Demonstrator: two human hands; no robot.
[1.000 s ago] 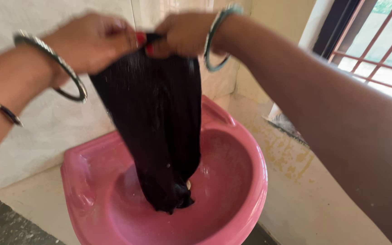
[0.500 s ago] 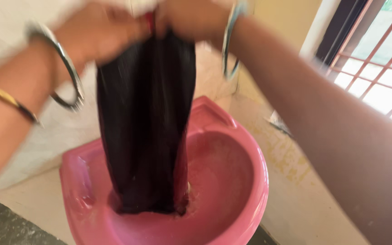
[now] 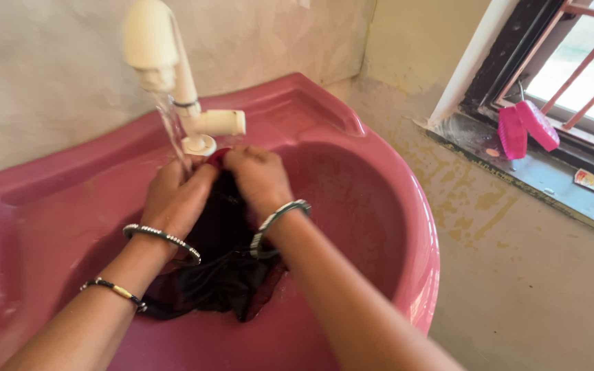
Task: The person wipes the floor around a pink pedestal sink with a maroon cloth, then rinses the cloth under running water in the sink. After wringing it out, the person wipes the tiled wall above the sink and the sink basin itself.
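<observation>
A wet black cloth [image 3: 225, 278] lies bunched in the bowl of a pink washbasin [image 3: 379, 206], its upper part gathered under the running water. The left hand [image 3: 177, 196] and right hand [image 3: 259, 182] sit side by side, fingers clamped together on the cloth. A white plastic tap [image 3: 173, 75] stands just above them. Two pink brushes [image 3: 525, 129] rest on the window sill [image 3: 551, 182], well apart.

Black cloth [image 3: 221, 275]: wet, dark, bunched and crumpled. Lies low in the pink sink [image 3: 379, 206] bowl. Upper end gathered near the white tap [image 3: 187, 103], beneath its running water; lower folds spread toward the near rim.
</observation>
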